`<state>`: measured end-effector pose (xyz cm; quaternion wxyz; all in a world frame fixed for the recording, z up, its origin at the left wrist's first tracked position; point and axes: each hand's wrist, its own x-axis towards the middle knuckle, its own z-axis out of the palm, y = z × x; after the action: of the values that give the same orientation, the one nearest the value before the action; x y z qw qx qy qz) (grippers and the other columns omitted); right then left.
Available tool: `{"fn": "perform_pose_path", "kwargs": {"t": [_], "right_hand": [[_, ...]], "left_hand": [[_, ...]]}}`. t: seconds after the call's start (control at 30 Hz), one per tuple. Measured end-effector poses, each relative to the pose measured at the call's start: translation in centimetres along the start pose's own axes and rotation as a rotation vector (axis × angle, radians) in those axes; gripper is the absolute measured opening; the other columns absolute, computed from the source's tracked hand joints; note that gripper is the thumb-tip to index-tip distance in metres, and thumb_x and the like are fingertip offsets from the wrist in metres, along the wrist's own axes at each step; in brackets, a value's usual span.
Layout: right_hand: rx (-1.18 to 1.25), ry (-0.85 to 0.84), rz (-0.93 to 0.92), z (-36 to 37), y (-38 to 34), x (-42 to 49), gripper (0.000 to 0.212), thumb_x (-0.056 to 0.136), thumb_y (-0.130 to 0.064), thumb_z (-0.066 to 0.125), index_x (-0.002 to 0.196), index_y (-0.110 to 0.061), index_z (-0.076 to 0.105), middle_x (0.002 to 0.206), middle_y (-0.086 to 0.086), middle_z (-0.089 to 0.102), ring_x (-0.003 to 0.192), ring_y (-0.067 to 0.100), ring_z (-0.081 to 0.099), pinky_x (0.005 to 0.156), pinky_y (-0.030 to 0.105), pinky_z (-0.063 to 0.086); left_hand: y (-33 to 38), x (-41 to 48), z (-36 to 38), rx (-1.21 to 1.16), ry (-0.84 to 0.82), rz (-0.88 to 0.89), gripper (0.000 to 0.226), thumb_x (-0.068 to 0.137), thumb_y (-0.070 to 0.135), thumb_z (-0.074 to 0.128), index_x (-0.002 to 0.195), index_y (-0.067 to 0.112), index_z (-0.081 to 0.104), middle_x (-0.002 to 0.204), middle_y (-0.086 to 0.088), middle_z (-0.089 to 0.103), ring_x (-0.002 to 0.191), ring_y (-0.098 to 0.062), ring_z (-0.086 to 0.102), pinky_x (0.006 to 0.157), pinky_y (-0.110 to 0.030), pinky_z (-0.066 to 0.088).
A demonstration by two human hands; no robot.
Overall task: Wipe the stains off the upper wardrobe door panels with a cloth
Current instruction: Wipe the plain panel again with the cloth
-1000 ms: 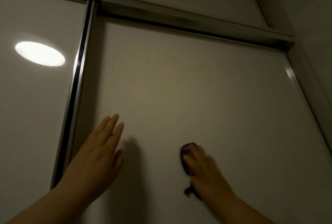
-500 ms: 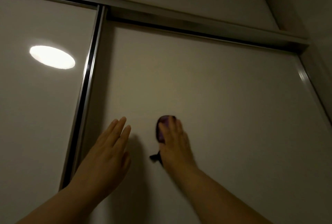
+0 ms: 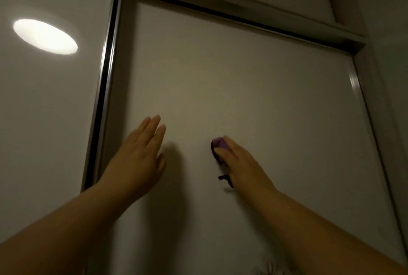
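A pale, matte wardrobe door panel [image 3: 242, 89] fills the middle of the view. My right hand [image 3: 239, 162] presses a small purple cloth [image 3: 218, 144] flat against it; most of the cloth is hidden under my fingers, and a dark corner hangs out below [image 3: 224, 178]. My left hand [image 3: 139, 157] rests flat on the same panel with fingers straight and close together, holding nothing, a hand's width left of the cloth. No stain shows in this dim light.
A dark metal frame strip [image 3: 106, 80] divides this panel from a glossy left panel [image 3: 44, 120] that reflects a round ceiling light [image 3: 45, 36]. A top rail [image 3: 242, 13] runs above, a metal edge [image 3: 362, 107] bounds the right, and a side wall [image 3: 388, 32] stands beyond.
My right hand slid the cloth left toward my left hand, then back right and slightly down. My left hand stayed flat on the panel. The camera tilted a little.
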<state>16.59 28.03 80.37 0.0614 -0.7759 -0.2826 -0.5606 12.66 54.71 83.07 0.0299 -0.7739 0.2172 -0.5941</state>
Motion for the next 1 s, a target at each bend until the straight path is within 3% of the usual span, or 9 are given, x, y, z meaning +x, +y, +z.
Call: {"fn": "perform_pose_path", "kwargs": {"t": [0.17,0.27,0.5,0.73,1.0], "right_hand": [[-0.003,0.066,0.121,-4.6,-1.0,-3.6,0.047,0.087,-0.014,0.044,0.133,-0.02,0.047,0.151,0.009,0.026,0.129,0.024,0.037,0.105,0.036,0.032],[-0.078,0.035,0.163,-6.7,-1.9,-6.4,0.053,0.086,0.0,0.055,0.135,-0.018,0.046,0.153,0.009,0.022,0.132,0.029,0.035,0.103,0.036,0.035],[-0.163,-0.039,0.278,-10.1,-2.2,-12.3,0.056,0.086,-0.001,0.055,0.137,-0.022,0.041,0.152,0.005,0.024,0.13,0.024,0.037,0.103,0.027,0.03],[-0.18,-0.195,0.587,-12.4,-0.6,-23.3,0.052,0.092,-0.005,0.049,0.14,-0.022,0.037,0.154,0.003,0.016,0.137,0.02,0.026,0.106,0.021,0.02],[-0.261,-0.402,0.875,-14.1,2.8,-40.4,0.05,0.091,-0.006,0.053,0.139,-0.012,0.037,0.152,0.015,0.02,0.136,0.035,0.029,0.1,0.027,0.027]], "left_hand": [[3.4,-1.1,-0.6,-0.142,0.032,0.007,0.059,0.093,0.031,0.041,0.144,0.007,0.024,0.153,-0.01,0.013,0.14,-0.023,0.007,0.11,-0.039,0.014],[6.4,-1.9,-0.1,-0.261,0.015,0.01,0.063,0.092,0.032,0.043,0.146,0.011,0.017,0.155,-0.006,0.006,0.14,-0.018,0.0,0.11,-0.033,0.008],[13.5,-4.1,2.7,-0.488,0.005,0.071,0.062,0.092,0.026,0.047,0.145,0.007,0.022,0.154,-0.008,0.01,0.14,-0.018,0.003,0.108,-0.031,0.007],[21.5,-8.6,6.9,-0.622,-0.109,0.118,0.06,0.088,0.027,0.042,0.141,0.001,0.031,0.151,-0.015,0.02,0.138,-0.025,0.013,0.107,-0.037,0.014],[34.2,-15.2,11.7,-0.763,-0.335,0.211,0.059,0.092,0.024,0.048,0.142,0.001,0.025,0.152,-0.015,0.016,0.139,-0.027,0.012,0.108,-0.034,0.009]]}}
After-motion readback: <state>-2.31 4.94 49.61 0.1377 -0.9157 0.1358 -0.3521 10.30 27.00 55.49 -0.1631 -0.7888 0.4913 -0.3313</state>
